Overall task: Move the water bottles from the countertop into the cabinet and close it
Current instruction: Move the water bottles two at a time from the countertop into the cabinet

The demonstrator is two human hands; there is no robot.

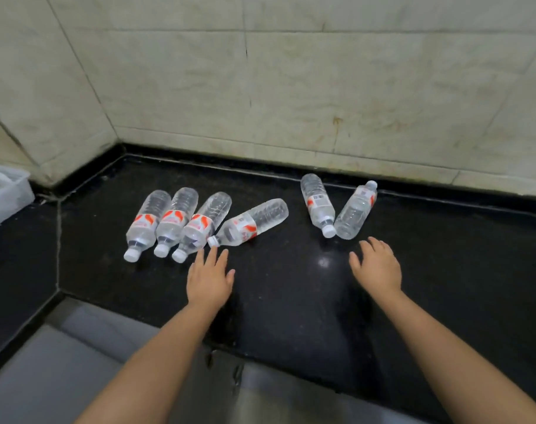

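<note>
Several clear water bottles with white caps lie on their sides on the black countertop [291,286]. Three with red-and-white labels [170,223] lie side by side at the left, caps toward me. A fourth bottle [251,223] lies slanted just right of them. Two more lie at the right: one [317,203] with its cap toward me, one [356,209] with its cap toward the wall. My left hand [210,278] hovers open, fingertips close to the fourth bottle's cap. My right hand [378,266] is open just in front of the right pair. Neither hand holds anything.
A tiled wall [291,87] closes the back and left of the corner counter. A white plastic container [3,194] sits at the far left edge. Grey cabinet fronts [77,362] show below the counter's front edge, between my forearms.
</note>
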